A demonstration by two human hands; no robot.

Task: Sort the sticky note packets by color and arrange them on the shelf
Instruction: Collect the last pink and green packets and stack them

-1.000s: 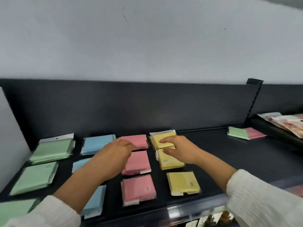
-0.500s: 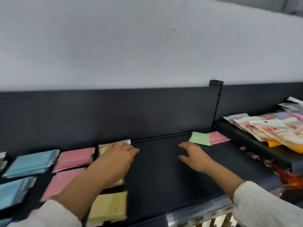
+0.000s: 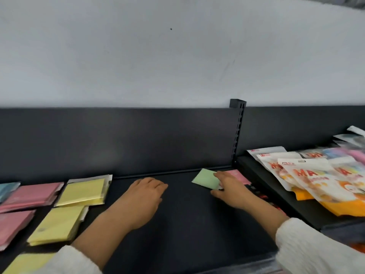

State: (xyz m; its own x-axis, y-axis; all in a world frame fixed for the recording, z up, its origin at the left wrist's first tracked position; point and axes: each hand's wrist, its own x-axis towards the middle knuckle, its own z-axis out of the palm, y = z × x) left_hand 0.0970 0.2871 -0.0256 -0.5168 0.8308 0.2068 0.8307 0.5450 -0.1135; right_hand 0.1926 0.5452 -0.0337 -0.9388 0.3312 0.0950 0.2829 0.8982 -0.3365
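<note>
On the black shelf [image 3: 187, 230], a green packet [image 3: 205, 179] and a pink packet [image 3: 239, 175] lie side by side at the back right. My right hand [image 3: 231, 191] lies over where they meet, fingers on them and thumb spread below; I see no grip. My left hand [image 3: 146, 196] hovers palm down over the bare middle of the shelf, holding nothing. To the left lie sorted columns: yellow packets [image 3: 85, 191], pink packets [image 3: 31, 194], and the edge of a blue packet [image 3: 7, 187].
A raised black shelf on the right carries several white and orange snack bags [image 3: 316, 180]. A slotted black upright [image 3: 238, 131] divides the two shelves. A dark back panel runs behind, with a white wall above.
The view swung right, away from the sorted columns. My right hand left the yellow packets and reached the green and pink packets at the back right. My left hand followed to mid-shelf.
</note>
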